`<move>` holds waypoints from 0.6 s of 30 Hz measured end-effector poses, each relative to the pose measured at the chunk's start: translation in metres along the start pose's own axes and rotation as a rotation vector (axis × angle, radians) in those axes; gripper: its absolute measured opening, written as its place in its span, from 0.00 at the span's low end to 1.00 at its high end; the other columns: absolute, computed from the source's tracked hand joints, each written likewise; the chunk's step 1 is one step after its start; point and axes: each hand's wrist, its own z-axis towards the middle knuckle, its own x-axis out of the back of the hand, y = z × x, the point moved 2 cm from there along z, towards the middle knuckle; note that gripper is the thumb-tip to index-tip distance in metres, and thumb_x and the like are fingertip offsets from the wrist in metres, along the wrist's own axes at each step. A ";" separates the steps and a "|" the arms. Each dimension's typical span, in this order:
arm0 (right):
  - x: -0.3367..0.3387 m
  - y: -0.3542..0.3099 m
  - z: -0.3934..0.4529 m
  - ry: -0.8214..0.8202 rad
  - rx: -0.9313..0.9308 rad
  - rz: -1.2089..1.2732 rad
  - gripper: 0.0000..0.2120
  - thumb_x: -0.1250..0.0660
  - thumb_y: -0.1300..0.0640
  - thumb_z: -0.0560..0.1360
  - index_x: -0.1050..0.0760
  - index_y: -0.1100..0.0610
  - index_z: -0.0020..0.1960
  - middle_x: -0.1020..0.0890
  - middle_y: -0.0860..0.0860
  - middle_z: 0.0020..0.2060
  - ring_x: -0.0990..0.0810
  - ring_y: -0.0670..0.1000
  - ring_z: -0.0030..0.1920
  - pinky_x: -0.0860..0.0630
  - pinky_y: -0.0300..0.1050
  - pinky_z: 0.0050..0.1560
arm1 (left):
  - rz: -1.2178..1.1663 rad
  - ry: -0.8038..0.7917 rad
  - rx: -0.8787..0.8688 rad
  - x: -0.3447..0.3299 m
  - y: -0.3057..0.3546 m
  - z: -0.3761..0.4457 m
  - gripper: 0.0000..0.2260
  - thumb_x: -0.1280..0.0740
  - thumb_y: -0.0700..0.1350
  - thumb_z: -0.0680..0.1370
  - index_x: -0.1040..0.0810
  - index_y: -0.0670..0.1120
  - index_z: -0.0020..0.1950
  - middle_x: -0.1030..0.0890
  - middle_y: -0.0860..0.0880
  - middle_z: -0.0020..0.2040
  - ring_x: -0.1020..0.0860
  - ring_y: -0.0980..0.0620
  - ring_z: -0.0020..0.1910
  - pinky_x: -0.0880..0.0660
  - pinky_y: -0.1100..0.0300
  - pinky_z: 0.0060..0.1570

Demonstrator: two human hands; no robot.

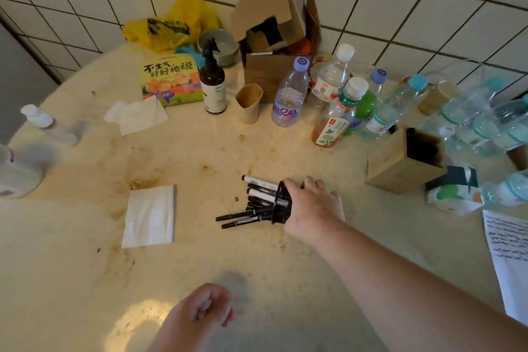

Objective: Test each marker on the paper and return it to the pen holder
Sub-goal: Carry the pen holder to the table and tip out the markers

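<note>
One black mesh pen holder (pixel 283 203), tipped sideways on the table (pixel 200 151), sits gripped in my right hand (pixel 311 203); roughly eight markers (pixel 251 206) spill leftward. My left hand (pixel 200 311) curls loosely, holding nothing. One paper (pixel 150 216) lies beyond.

The pen holder (pixel 283 204) lies tipped on the table (pixel 200 151) — markers (pixel 251 206) spilling out leftward. Left of them lies the paper (pixel 150 216); bottles (pixel 328 100) stand behind.
</note>
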 end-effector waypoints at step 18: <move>0.008 0.051 -0.021 -0.014 -0.127 -0.187 0.37 0.34 0.52 0.71 0.44 0.43 0.77 0.30 0.51 0.68 0.33 0.55 0.69 0.36 0.55 0.67 | 0.078 -0.134 0.037 0.003 -0.007 0.006 0.04 0.33 0.35 0.78 0.20 0.40 0.46 0.14 0.46 0.38 0.22 0.61 0.31 0.26 0.71 0.38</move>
